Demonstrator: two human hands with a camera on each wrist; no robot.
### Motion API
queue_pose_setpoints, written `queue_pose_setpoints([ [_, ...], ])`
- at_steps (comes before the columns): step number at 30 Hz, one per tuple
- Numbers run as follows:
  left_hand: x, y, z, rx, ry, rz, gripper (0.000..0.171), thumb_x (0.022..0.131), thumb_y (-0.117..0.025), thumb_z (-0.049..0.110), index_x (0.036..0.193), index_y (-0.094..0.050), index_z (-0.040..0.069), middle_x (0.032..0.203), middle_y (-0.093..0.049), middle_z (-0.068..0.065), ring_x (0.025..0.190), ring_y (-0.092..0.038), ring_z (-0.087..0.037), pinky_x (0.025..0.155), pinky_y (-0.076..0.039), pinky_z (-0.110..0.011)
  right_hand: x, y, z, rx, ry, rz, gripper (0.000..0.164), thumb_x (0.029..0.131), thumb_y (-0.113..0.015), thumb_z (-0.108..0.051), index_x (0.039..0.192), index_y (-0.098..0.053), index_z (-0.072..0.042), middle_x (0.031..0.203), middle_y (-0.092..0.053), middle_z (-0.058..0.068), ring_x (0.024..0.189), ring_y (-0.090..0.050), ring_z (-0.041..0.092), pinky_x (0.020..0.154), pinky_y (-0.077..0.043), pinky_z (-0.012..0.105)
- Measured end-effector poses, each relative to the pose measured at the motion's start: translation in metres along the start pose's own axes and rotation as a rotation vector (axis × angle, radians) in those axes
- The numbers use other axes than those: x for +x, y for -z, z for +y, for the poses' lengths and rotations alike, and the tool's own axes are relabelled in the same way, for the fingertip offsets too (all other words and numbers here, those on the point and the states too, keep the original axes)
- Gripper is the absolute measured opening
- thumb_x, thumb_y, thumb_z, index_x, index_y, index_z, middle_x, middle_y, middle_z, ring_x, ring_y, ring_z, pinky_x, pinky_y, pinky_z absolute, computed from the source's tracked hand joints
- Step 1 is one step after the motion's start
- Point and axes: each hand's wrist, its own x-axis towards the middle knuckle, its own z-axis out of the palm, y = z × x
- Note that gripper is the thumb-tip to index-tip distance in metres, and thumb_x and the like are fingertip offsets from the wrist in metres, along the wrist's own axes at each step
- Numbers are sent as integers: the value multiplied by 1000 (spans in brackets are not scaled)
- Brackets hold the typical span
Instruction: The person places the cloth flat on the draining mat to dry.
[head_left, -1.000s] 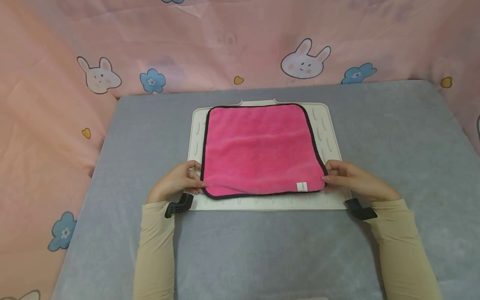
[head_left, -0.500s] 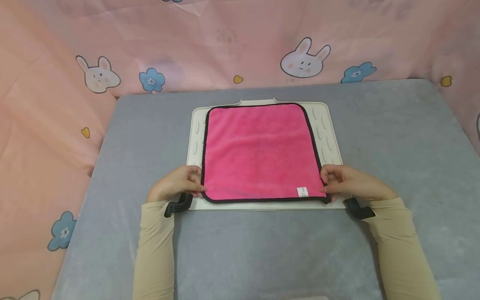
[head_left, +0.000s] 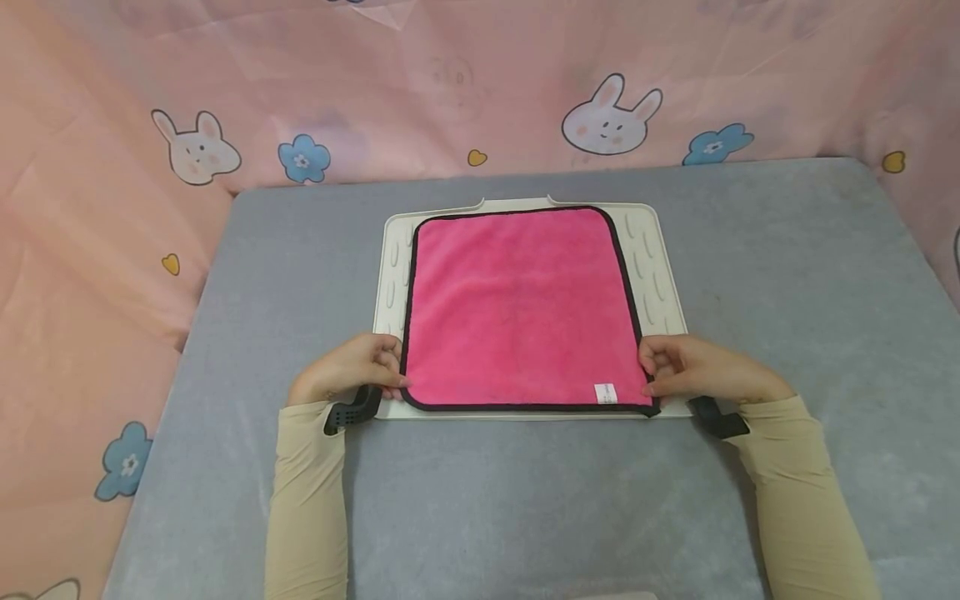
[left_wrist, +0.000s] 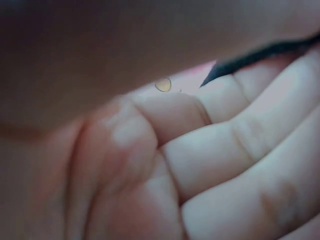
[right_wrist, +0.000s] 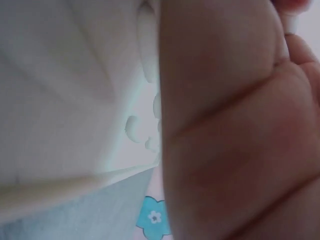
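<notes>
A pink cloth (head_left: 517,308) with a black border lies spread over a white ridged mat (head_left: 393,283), a small white label near its front right corner. My left hand (head_left: 360,365) pinches the cloth's front left corner between thumb and fingers. At the front right corner, my right hand (head_left: 693,367) pinches the edge in the same way, and that corner looks slightly folded. In the left wrist view, the fingers (left_wrist: 235,145) curl toward the black border (left_wrist: 260,57). The right palm (right_wrist: 235,125) fills much of the right wrist view, with the mat (right_wrist: 135,145) beside it.
The mat sits on a grey cloth-covered table (head_left: 495,500). Pink curtains (head_left: 420,100) with rabbits and flowers hang behind and at the sides. A pale edge of something (head_left: 618,596) shows at the bottom of the head view.
Both hands have drawn the cloth's front edge toward the person and lowered it, so it lies closer to the mat's front edge. The creases along the front have smoothed out.
</notes>
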Motion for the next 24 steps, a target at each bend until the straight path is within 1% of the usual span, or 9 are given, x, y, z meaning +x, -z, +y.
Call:
queue_pose_setpoints([
  [3,0,0,-1,5,6,0,21,84,-61,-7,83,-41,-2,70,-65,-8,62,-65,-15,60,-54,-27,0,-1,0,7,4,-13,26,86,-65,0,83,-40,3,60,-40,-7,53,-39,3,49,-37,22],
  [6,1,0,-2,-1,9,7,19,84,-61,-7,84,-43,-3,71,-65,-9,63,-65,-15,61,-54,-28,0,-1,0,1,-17,10,26,85,-66,-1,82,-40,3,60,-42,-6,53,-42,4,52,-42,22],
  [8,1,0,-2,-2,12,21,16,85,-60,-6,84,-45,-4,71,-65,-9,62,-65,-15,61,-55,-28,1,-1,-1,-1,-54,27,27,85,-67,-2,82,-41,2,60,-47,-3,53,-48,8,54,-47,24],
  [11,2,0,-3,11,22,47,14,88,-60,-2,80,-48,-4,68,-64,-9,60,-66,-15,61,-55,-28,2,-1,-1,-9,-122,43,29,83,-69,-6,80,-42,2,61,-53,4,55,-57,16,54,-51,28],
  [15,2,-1,-4,26,30,64,18,91,-58,2,76,-51,-4,64,-64,-9,59,-65,-14,60,-55,-27,3,-2,1,-34,-165,54,29,83,-70,-9,79,-43,1,62,-55,8,57,-61,21,53,-52,30],
  [18,2,-2,-6,30,28,65,18,92,-57,2,76,-52,-5,63,-64,-9,58,-64,-13,60,-55,-26,3,-3,3,-44,-164,73,28,84,-69,-7,78,-43,0,62,-55,7,57,-60,19,52,-51,29],
  [20,3,-2,-6,40,35,82,17,92,-58,4,78,-53,-6,63,-63,-8,58,-64,-13,60,-54,-26,1,-1,3,-58,-159,107,24,86,-67,-8,79,-46,1,64,-56,6,58,-59,17,53,-50,28],
  [22,3,-2,-4,61,40,124,16,92,-58,6,83,-53,-7,66,-63,-9,60,-63,-13,61,-54,-26,-2,2,3,-96,-110,166,18,88,-64,-7,80,-50,1,67,-57,6,60,-58,16,55,-50,28],
  [24,2,-1,-1,122,17,198,17,93,-58,9,88,-54,-7,72,-64,-11,63,-63,-15,63,-53,-26,-3,9,0,-153,-79,241,14,91,-61,-9,84,-54,1,73,-59,7,65,-57,16,58,-50,28],
])
